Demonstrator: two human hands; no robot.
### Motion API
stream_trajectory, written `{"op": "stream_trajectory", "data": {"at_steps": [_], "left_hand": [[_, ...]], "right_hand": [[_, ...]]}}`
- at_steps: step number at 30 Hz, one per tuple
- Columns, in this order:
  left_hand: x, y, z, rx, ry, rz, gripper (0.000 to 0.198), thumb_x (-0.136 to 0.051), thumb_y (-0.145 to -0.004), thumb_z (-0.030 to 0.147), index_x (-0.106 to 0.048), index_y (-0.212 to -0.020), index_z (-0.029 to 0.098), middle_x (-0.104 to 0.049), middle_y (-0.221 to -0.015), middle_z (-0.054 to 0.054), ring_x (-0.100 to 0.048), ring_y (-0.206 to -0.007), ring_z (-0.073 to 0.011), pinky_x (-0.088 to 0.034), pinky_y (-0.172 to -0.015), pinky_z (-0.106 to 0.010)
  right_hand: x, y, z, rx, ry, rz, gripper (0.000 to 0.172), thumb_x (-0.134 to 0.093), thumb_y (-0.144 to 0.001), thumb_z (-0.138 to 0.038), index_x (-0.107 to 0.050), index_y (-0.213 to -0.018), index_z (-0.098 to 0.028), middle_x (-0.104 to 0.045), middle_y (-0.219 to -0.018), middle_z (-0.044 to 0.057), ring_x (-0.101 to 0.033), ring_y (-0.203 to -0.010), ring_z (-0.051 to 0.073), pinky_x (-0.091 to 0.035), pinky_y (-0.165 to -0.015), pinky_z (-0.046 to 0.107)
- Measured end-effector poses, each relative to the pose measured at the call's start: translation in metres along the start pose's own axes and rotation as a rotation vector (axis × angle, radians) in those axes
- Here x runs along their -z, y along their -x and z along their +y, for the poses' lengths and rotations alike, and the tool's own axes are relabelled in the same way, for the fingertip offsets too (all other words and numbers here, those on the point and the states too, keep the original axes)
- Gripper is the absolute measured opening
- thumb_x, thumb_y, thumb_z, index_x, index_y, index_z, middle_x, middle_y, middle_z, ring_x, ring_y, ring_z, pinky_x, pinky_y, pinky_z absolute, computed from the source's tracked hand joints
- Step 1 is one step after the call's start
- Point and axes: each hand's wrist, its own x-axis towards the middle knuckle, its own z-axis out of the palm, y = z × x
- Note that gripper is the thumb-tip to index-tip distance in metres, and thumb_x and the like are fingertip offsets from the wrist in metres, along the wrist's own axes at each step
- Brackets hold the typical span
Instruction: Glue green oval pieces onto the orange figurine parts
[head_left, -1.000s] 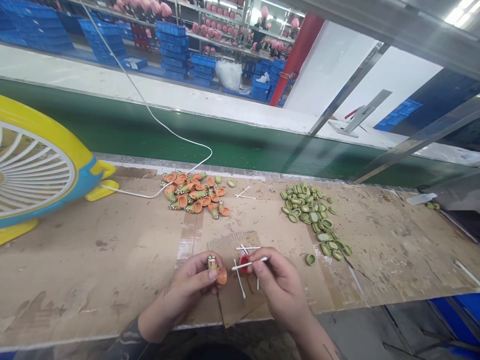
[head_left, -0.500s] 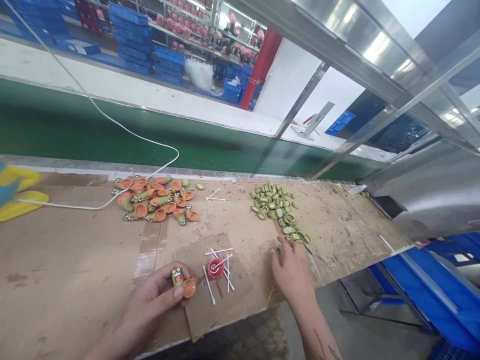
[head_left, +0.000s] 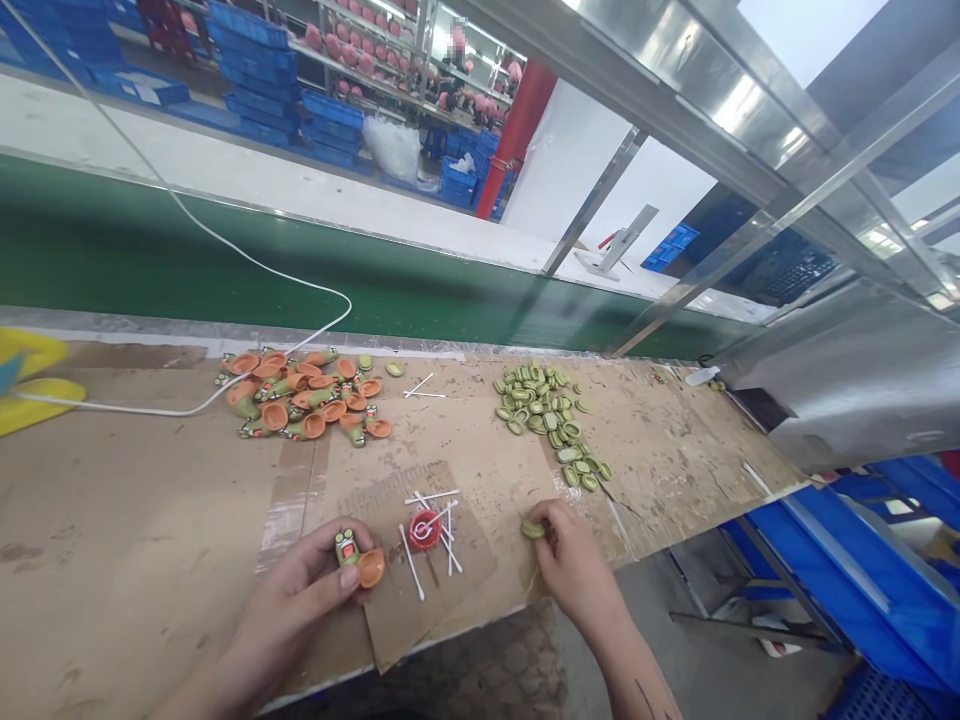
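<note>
My left hand [head_left: 304, 590] grips a small green frog figurine [head_left: 347, 548] with an orange bowl-shaped part at its side, face up over the cardboard. Between the thumb and fingers of my right hand [head_left: 571, 555] is a small green oval piece [head_left: 533, 527], just above the table. Beyond that hand lies a pile of similar green oval pieces [head_left: 536, 400]. A red pot [head_left: 425, 530] with a cotton swab across it sits between my hands, and several more cotton swabs [head_left: 412, 565] lie around it.
Several green and orange figurines [head_left: 300, 395] are heaped at the back left, crossed by a white cable [head_left: 172, 412]. A yellow object [head_left: 45, 392] is at the left edge. Metal framing [head_left: 600, 200] rises behind the table; blue crates [head_left: 817, 570] stand at right.
My right hand has drawn back from the green pile toward me, with one oval piece now in its fingers. My left hand still holds the figurine.
</note>
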Motion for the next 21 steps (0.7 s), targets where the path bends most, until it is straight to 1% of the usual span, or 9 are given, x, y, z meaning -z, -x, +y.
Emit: {"op": "stream_trajectory", "data": {"at_steps": [3,5,7,9,11,12,16,19,21], "left_hand": [[0.002,0.000,-0.002,0.002,-0.005,-0.001,0.044,-0.082,-0.075,0.059,-0.070,-0.085,0.018,-0.060,-0.082,-0.003,-0.048,-0.072,-0.0181,-0.041,-0.065,-0.028],[0.002,0.000,-0.002,0.007,-0.003,-0.007,0.043,-0.082,-0.075,0.059,-0.070,-0.086,0.019,-0.060,-0.083,-0.003,-0.049,-0.073,-0.0184,-0.042,-0.066,-0.028],[0.002,0.000,-0.002,0.003,-0.011,-0.016,0.042,-0.080,-0.078,0.059,-0.070,-0.086,0.019,-0.060,-0.082,-0.003,-0.048,-0.073,-0.0185,-0.041,-0.066,-0.027],[0.002,0.000,-0.002,-0.009,-0.026,-0.019,0.041,-0.078,-0.079,0.059,-0.069,-0.085,0.019,-0.059,-0.080,-0.003,-0.048,-0.072,-0.0188,-0.040,-0.065,-0.027],[0.002,0.000,-0.002,-0.021,-0.031,-0.015,0.042,-0.079,-0.078,0.059,-0.070,-0.084,0.019,-0.060,-0.080,-0.003,-0.047,-0.071,-0.0189,-0.040,-0.064,-0.027],[0.002,-0.001,-0.003,-0.023,-0.028,-0.013,0.042,-0.081,-0.076,0.059,-0.070,-0.084,0.019,-0.060,-0.081,-0.003,-0.048,-0.071,-0.0187,-0.040,-0.063,-0.027],[0.003,-0.002,-0.004,-0.032,-0.012,-0.013,0.044,-0.084,-0.073,0.059,-0.070,-0.084,0.019,-0.061,-0.081,-0.003,-0.049,-0.069,-0.0174,-0.041,-0.064,-0.027],[0.004,-0.002,-0.005,-0.036,-0.015,-0.013,0.044,-0.084,-0.073,0.059,-0.071,-0.085,0.018,-0.061,-0.080,-0.003,-0.050,-0.069,-0.0175,-0.042,-0.064,-0.027],[0.006,-0.003,-0.007,-0.035,-0.020,-0.008,0.044,-0.083,-0.074,0.059,-0.071,-0.085,0.019,-0.061,-0.081,-0.003,-0.050,-0.070,-0.0180,-0.043,-0.064,-0.027]], "right_hand": [[0.009,0.006,0.001,0.019,0.000,-0.045,0.041,-0.045,-0.074,0.001,-0.061,-0.105,-0.020,-0.064,-0.110,0.008,-0.062,-0.108,0.023,-0.051,-0.094,0.035],[0.013,0.011,0.000,0.003,0.013,-0.059,0.049,-0.045,-0.070,0.002,-0.061,-0.110,-0.020,-0.063,-0.115,0.008,-0.061,-0.113,0.022,-0.050,-0.098,0.034],[0.015,0.015,-0.002,-0.042,0.037,-0.053,0.044,-0.047,-0.072,0.000,-0.060,-0.109,-0.020,-0.063,-0.113,0.009,-0.064,-0.108,0.023,-0.052,-0.092,0.033],[0.014,0.017,-0.005,-0.091,0.064,-0.039,0.028,-0.052,-0.081,-0.008,-0.061,-0.105,-0.020,-0.065,-0.104,0.009,-0.066,-0.097,0.024,-0.052,-0.080,0.033],[0.013,0.017,-0.009,-0.121,0.084,-0.031,0.012,-0.055,-0.090,-0.021,-0.062,-0.100,-0.021,-0.067,-0.097,0.008,-0.067,-0.087,0.024,-0.049,-0.070,0.032],[0.012,0.017,-0.011,-0.126,0.090,-0.029,0.010,-0.055,-0.093,-0.025,-0.063,-0.098,-0.021,-0.067,-0.094,0.007,-0.067,-0.084,0.024,-0.048,-0.068,0.031],[0.006,0.014,-0.022,-0.135,0.098,0.000,0.013,-0.053,-0.098,-0.029,-0.064,-0.097,-0.022,-0.069,-0.094,0.007,-0.067,-0.084,0.023,-0.045,-0.067,0.031],[-0.001,0.010,-0.030,-0.174,0.110,0.034,0.017,-0.059,-0.097,-0.037,-0.063,-0.091,-0.022,-0.069,-0.089,0.008,-0.066,-0.077,0.025,-0.041,-0.061,0.031],[-0.006,0.008,-0.033,-0.184,0.100,0.039,0.016,-0.063,-0.095,-0.036,-0.064,-0.088,-0.022,-0.068,-0.087,0.009,-0.065,-0.076,0.026,-0.042,-0.060,0.032]]}}
